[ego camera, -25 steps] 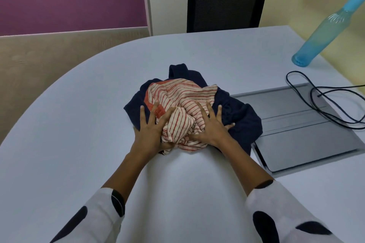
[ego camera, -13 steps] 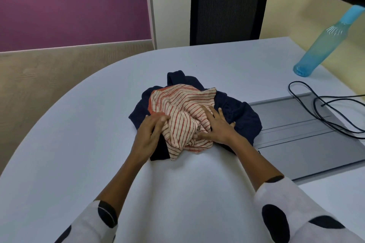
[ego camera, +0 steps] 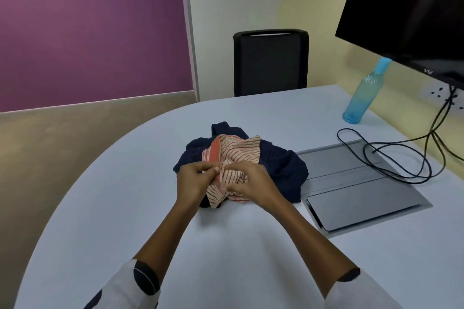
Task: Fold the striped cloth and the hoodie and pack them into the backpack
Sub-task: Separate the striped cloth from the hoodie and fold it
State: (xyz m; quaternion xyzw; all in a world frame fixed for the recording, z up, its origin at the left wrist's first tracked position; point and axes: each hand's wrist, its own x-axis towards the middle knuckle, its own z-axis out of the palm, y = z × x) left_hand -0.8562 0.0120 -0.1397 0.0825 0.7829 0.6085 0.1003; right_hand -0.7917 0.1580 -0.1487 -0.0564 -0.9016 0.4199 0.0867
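Observation:
The striped cloth (ego camera: 238, 153), cream with orange-red stripes, lies crumpled on top of the dark navy hoodie (ego camera: 281, 165) in the middle of the white table (ego camera: 125, 208). My left hand (ego camera: 194, 180) pinches an edge of the striped cloth at its near left side. My right hand (ego camera: 247, 183) pinches the same cloth just to the right, fingertips close to the left hand's. Part of the cloth is lifted between them. No backpack is in view.
A grey hatch panel (ego camera: 356, 188) is set in the table at right, with a black cable (ego camera: 391, 158) looped over it. A blue bottle (ego camera: 364, 93) stands at far right under a black monitor (ego camera: 411, 12). A black chair (ego camera: 271, 63) stands behind the table.
My hands went from lying flat on the pile to pinching the striped cloth's edge and lifting it. The camera has tilted up, showing the chair and monitor.

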